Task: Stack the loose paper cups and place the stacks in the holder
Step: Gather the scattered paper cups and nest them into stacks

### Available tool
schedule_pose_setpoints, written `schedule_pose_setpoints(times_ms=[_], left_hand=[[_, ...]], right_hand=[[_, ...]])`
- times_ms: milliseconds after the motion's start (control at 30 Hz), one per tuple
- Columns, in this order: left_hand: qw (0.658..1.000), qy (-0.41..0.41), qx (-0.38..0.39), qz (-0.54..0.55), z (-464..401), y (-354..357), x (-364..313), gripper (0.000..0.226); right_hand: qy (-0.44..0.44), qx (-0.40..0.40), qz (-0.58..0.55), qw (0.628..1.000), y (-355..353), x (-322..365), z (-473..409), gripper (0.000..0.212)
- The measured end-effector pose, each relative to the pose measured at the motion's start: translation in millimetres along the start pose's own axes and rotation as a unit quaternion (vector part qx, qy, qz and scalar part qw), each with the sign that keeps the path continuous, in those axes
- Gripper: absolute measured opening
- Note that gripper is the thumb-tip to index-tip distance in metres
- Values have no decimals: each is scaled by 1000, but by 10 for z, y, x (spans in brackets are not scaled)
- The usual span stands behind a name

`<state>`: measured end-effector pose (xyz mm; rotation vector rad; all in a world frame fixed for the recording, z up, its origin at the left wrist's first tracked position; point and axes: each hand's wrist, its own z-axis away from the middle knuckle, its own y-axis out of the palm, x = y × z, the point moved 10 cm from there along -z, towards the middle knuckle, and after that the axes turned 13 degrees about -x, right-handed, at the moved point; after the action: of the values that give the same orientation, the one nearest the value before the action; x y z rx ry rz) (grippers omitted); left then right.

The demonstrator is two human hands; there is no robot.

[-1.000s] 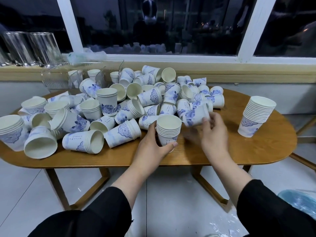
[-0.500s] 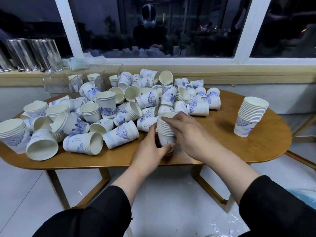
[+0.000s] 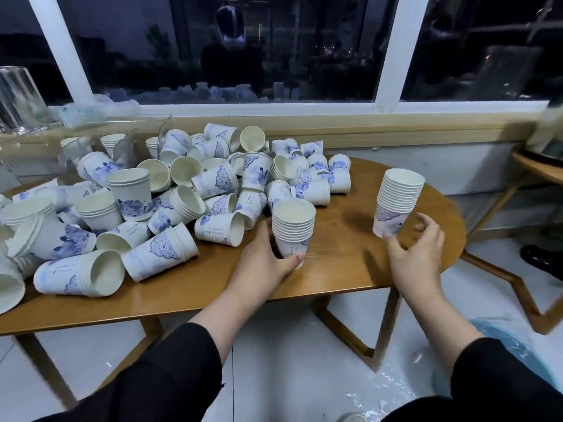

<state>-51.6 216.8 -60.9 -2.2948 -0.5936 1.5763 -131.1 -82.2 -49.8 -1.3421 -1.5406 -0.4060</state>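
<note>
The right hand has left the stack in front of the person, where it pressed a cup down half a second ago, and now reaches across the wooden table to the taller stack of cups standing alone near the table's right end; its fingers are spread and loosely curved, the fingertips just at the base of that stack, and whether they already grip it cannot be told. The left hand holds the shorter stack of cups upright on the table, thumb and fingers curled around its lower part. Behind and to the left of this stack, a heap of loose cups, white with blue flower prints, covers most of the tabletop, some lying on their sides, some already nested in short stacks. At the table's far left corner, against the window ledge, stands a clear plastic holder with a few cups showing through its walls. Both arms wear black sleeves. A blue plastic bag lies on the pale floor at lower right.
</note>
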Motion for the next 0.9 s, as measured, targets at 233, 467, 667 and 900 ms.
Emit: schedule_pose_setpoints(times_ms=[233,467,667,900], left_hand=[[1000,-2,27,11,-229,854,-349,65],[1000,9,24,9,-542,1398,-514,69],[1000,2,28,11,-689,1633,-567,59],[995,-12,-47,87,-865,1356,-697,69]], right_hand=[[26,164,-27,986,437,-241,-474,103],[-28,168,-67,983,601,-191,-724,78],[-27,145,-70,987,626,-295,-851,77],[-42,154,-53,986,692,-308,-835,75]])
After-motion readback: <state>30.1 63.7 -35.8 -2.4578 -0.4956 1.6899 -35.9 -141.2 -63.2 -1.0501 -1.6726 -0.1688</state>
